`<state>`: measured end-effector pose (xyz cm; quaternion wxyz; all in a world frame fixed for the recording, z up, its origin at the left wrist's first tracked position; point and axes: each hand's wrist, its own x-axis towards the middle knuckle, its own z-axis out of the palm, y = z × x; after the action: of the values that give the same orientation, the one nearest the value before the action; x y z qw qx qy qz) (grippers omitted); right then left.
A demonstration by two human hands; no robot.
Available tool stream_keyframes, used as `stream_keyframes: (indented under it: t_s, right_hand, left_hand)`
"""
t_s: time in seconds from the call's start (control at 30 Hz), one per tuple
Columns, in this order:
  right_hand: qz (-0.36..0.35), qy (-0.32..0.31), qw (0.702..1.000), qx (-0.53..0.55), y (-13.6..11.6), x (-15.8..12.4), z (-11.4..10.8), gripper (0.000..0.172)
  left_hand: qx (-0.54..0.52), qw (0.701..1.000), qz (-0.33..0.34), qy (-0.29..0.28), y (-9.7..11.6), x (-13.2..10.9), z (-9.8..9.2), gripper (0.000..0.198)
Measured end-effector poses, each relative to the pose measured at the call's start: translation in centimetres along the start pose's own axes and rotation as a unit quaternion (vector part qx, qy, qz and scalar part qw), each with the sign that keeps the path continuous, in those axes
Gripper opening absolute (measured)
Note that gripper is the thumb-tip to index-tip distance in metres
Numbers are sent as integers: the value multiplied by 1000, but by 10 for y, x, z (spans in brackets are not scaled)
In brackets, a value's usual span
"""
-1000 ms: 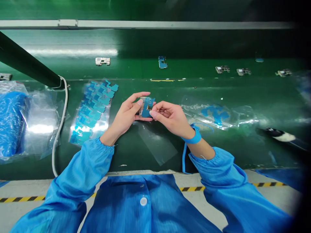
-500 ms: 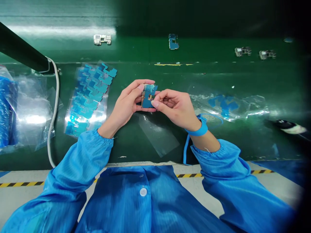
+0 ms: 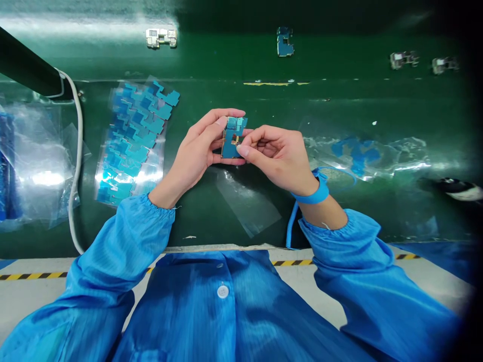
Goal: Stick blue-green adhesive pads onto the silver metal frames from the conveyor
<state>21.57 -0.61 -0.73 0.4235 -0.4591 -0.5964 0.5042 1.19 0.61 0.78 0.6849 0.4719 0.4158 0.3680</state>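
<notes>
Behind the front edge of the workbench (image 3: 204,221), my half-curled left hand (image 3: 196,151) holds the blue-faced board (image 3: 229,147); my right hand (image 3: 279,155) pinches its edge and should press gently.

Jagged blue film pieces (image 3: 132,138) left of flat notched blue circuit board (image 3: 229,148), clear rectangular plastic sheet (image 3: 251,207) before the board

Glossy bench (image 3: 204,216), creased cloth sleeves (image 3: 124,229)
From my remote station I make out a smooth, plastic-looking face on the board (image 3: 230,147), a shiny sheet of cut plastic film (image 3: 130,143), a crinkled clear plastic bag (image 3: 407,153) and a metallic-looking component (image 3: 161,38).
</notes>
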Motion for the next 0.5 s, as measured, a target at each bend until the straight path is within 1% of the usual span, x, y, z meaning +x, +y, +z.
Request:
stream_keyframes:
  t_s: [0.13,0.3,0.5]
  right_hand:
    - [8,4,1000,-3,0,-1,-1,39]
    - [12,2,1000,5,-2,-1,-1,33]
    - [22,9,1000,0,-2,-1,0,38]
  left_hand:
    - [-29,1000,-6,-6,1,0,0,41]
    - [-78,997,-13,9,1,0,2,34]
    - [-93,995,-20,7,1,0,2,32]
